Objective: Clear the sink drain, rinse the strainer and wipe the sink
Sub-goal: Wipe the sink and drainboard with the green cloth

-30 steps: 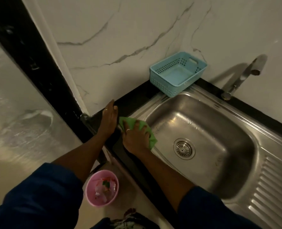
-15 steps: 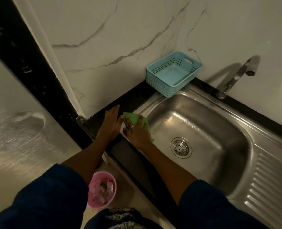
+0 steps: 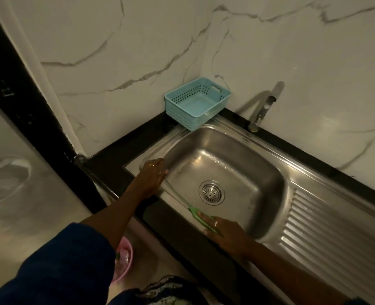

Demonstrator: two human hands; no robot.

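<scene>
The stainless steel sink [image 3: 243, 150] fills the middle of the head view, with its round strainer [image 3: 212, 192] seated in the drain. My right hand [image 3: 226, 232] presses a green cloth [image 3: 198, 214] flat on the sink's near rim, and most of the cloth is hidden under the fingers. My left hand [image 3: 152, 177] rests flat on the rim at the near left corner, fingers apart and holding nothing. A streaked blur runs along the rim between the two hands.
A light blue perforated basket [image 3: 196, 102] stands on the black counter at the sink's far left corner. The tap [image 3: 262, 108] rises behind the basin. A ribbed drainboard [image 3: 327, 230] lies to the right. A pink bin [image 3: 124, 263] sits on the floor below.
My right hand has slid the green cloth along the near rim from the left corner toward the right. My left hand shifted from the black counter onto the sink's corner.
</scene>
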